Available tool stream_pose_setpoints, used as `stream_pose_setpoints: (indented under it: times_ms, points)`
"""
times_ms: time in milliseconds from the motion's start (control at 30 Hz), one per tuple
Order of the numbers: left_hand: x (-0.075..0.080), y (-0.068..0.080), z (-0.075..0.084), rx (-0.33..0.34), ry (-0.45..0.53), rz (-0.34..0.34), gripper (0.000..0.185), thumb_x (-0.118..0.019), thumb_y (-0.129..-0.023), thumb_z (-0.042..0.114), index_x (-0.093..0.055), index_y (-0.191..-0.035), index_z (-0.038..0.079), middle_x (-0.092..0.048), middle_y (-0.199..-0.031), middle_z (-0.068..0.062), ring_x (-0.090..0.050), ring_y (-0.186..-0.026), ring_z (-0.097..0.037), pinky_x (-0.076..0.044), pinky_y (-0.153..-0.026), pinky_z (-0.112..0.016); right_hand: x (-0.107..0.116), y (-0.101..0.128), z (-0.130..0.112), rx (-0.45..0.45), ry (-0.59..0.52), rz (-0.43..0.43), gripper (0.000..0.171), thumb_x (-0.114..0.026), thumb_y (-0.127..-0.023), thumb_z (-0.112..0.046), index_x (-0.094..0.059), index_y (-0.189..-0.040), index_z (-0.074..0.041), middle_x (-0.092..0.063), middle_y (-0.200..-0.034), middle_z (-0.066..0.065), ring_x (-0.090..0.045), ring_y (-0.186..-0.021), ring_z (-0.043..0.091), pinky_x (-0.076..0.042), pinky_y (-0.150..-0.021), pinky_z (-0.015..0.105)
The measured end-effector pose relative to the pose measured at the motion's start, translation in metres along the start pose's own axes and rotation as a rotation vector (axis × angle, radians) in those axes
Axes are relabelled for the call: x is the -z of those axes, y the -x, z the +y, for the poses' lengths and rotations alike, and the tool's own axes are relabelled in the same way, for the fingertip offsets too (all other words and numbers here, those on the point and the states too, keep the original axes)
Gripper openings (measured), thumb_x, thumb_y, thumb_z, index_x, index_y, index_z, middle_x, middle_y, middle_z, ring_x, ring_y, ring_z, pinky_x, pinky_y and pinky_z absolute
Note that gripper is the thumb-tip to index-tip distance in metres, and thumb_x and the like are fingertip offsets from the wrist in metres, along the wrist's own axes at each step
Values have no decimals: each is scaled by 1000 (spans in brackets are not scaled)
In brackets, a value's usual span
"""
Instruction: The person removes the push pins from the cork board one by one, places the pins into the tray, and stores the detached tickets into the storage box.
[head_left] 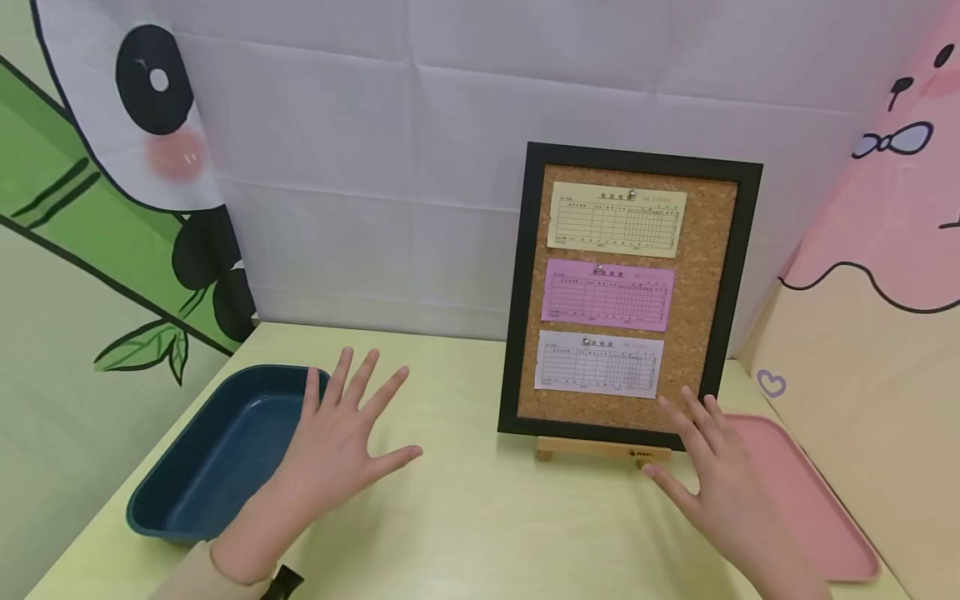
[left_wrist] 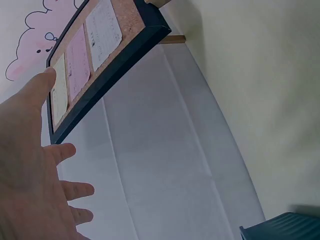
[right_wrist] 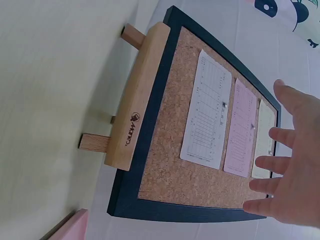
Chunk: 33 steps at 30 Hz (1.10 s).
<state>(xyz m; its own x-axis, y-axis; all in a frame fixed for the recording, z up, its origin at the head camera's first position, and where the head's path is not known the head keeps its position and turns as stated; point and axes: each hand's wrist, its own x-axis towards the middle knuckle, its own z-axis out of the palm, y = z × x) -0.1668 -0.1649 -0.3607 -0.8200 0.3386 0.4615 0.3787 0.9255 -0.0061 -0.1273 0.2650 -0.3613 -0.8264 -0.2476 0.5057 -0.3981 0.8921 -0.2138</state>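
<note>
A black-framed cork board [head_left: 697, 333] leans on a small wooden easel [head_left: 600, 450] on the table. Three printed slips are pinned to it in a column: a yellow slip [head_left: 617, 220] on top, a pink slip [head_left: 607, 295] in the middle and a white slip [head_left: 598, 364] at the bottom. My left hand [head_left: 333, 442], fingers spread, is held over the right side of a dark blue basin [head_left: 217, 467], holding nothing. My right hand [head_left: 723, 483] is spread too, its fingertips overlapping the board's lower right corner in the head view; nothing is in it.
A pink tray [head_left: 806, 492] lies at the right edge of the pale table [head_left: 465, 517], partly behind my right hand. Behind the table hangs a white cloth [head_left: 360, 183], with cartoon-printed hangings at both sides. A black strap piece [head_left: 283, 582] shows at my left wrist.
</note>
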Motion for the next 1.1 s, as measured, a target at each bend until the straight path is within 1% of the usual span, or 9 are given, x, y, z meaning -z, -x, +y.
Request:
stream_pose_setpoints:
  times_ms: [100,200,300,433,500,700,833,933,1100]
  points:
    - [9,-8,3,-5,8,27,90,-53,-76,75,-26,-149,30,-20,-155,-14,-6,-144,-39,-7,-108,-65,7,-7,-2,7,-10,46,76,-73,-80,-35,-36,-145,-21,-27,-152,18,-19,-140,43,-30,-99,63]
    - [17,-16,5,-10,20,58,90,-55,-76,73,-26,-149,29,-19,-155,-14,-6,-144,-39,-7,-107,-65,15,-16,-4,25,13,101,75,-73,-81,-36,-38,-144,-17,-32,-149,18,-27,-136,44,-49,-77,51]
    - [24,-24,8,-13,34,90,90,-56,-76,71,-26,-149,29,-20,-155,-13,-7,-144,-37,-8,-108,-65,24,-24,-7,36,36,155,75,-74,-81,-35,-38,-144,-17,-35,-148,17,-40,-127,44,-50,-61,45]
    - [32,-34,12,-16,63,123,88,-59,-76,68,-29,-148,27,-21,-155,-13,-10,-143,-38,-9,-108,-64,34,-33,-10,28,-29,188,78,-77,-78,-27,-37,-145,-17,-34,-149,14,-40,-128,43,-42,-87,60]
    - [35,-38,14,-10,79,125,88,-60,-76,67,-29,-148,28,-20,-155,-12,-9,-144,-37,-9,-108,-64,39,-37,-11,25,-62,198,78,-77,-79,-25,-36,-145,-17,-33,-151,11,-34,-133,41,-36,-91,65]
    - [44,-53,21,-17,150,167,88,-64,-75,63,-30,-148,27,-19,-155,-13,-9,-144,-36,-8,-108,-65,53,-52,-12,101,-70,301,69,-63,-87,-46,-39,-143,-14,-38,-149,8,-39,-130,38,-42,-89,59]
    - [49,-68,26,-33,212,219,86,-65,-75,61,-33,-147,25,-21,-155,-13,-12,-143,-36,-8,-108,-65,59,-64,-12,154,-90,382,73,-49,-88,-60,-43,-140,-10,-43,-145,8,-43,-127,36,-35,-106,36]
    - [51,-80,30,-38,262,256,84,-66,-76,59,-34,-145,24,-22,-154,-12,-13,-143,-35,-8,-108,-65,63,-71,-13,171,-99,421,71,-51,-88,-58,-43,-139,-9,-45,-144,7,-45,-126,35,-32,-107,24]
    - [53,-98,38,-44,353,294,81,-69,-77,56,-34,-144,25,-20,-155,-8,-13,-143,-33,-9,-108,-64,69,-87,-17,180,-114,467,65,-54,-90,-52,-44,-139,-10,-47,-142,7,-45,-129,32,-36,-106,37]
